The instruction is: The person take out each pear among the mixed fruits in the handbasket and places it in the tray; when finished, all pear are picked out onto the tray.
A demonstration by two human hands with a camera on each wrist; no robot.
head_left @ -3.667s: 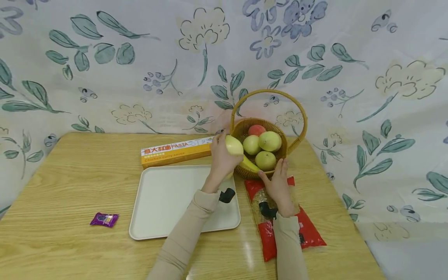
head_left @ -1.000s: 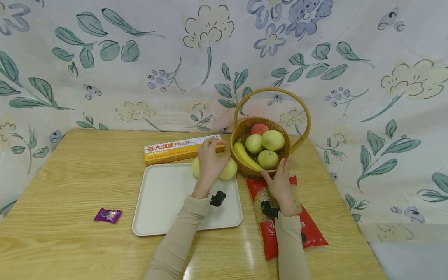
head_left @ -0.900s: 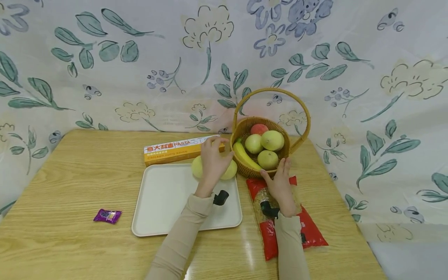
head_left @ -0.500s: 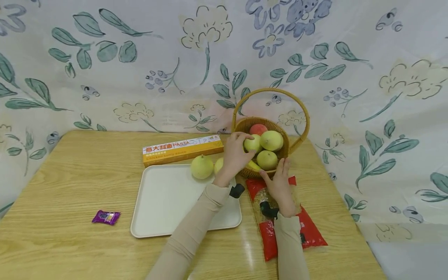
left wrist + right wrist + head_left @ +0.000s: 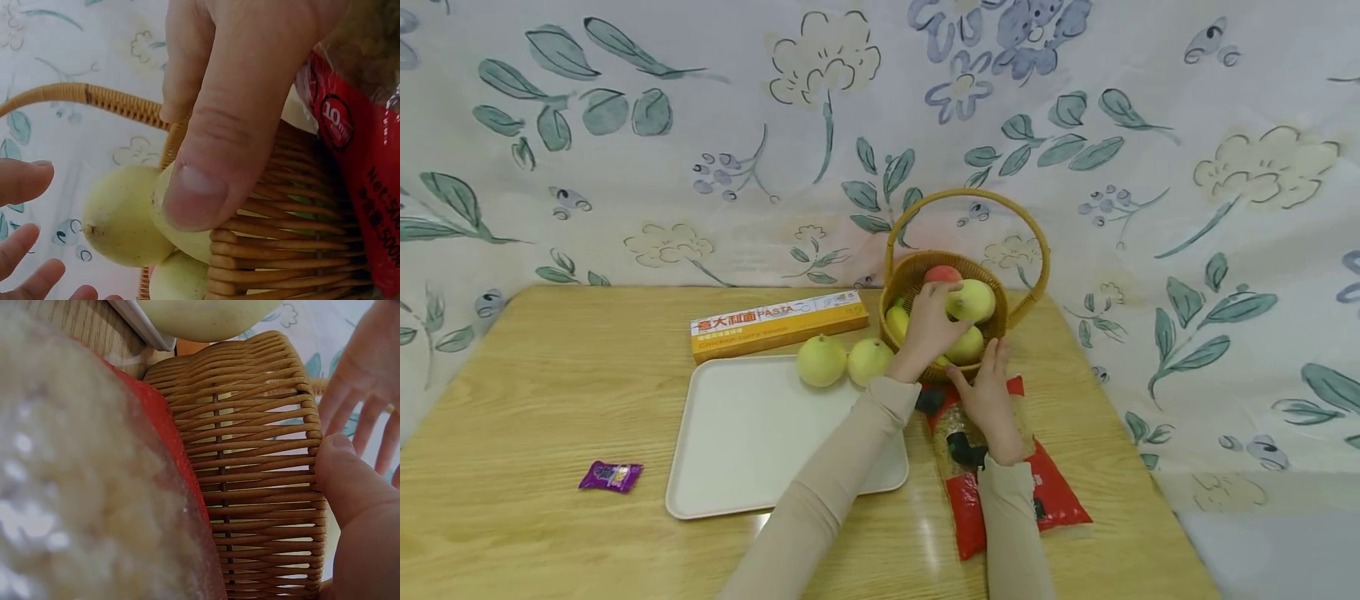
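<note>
My left hand hovers over the fruit in the wicker basket, thumb and fingers spread apart. In the left wrist view its fingers are clear of a pale green, pear-like fruit. A red peach and another pear-like fruit show around the hand, which hides part of the yellow banana. My right hand rests on the front right rim, its thumb pressing the wicker and its fingers straight. Two pale green pear-like fruits stand at the white tray's back right corner.
A yellow and white pasta box lies behind the tray. Under my right wrist is a red and clear food bag, touching the basket's front. A small purple wrapped snack lies left of the tray. The basket's handle arches above the fruit.
My left hand held a pear-like fruit by the basket and let it go on the tray beside another. It has since moved right, back over the basket. My right hand stays on the rim.
</note>
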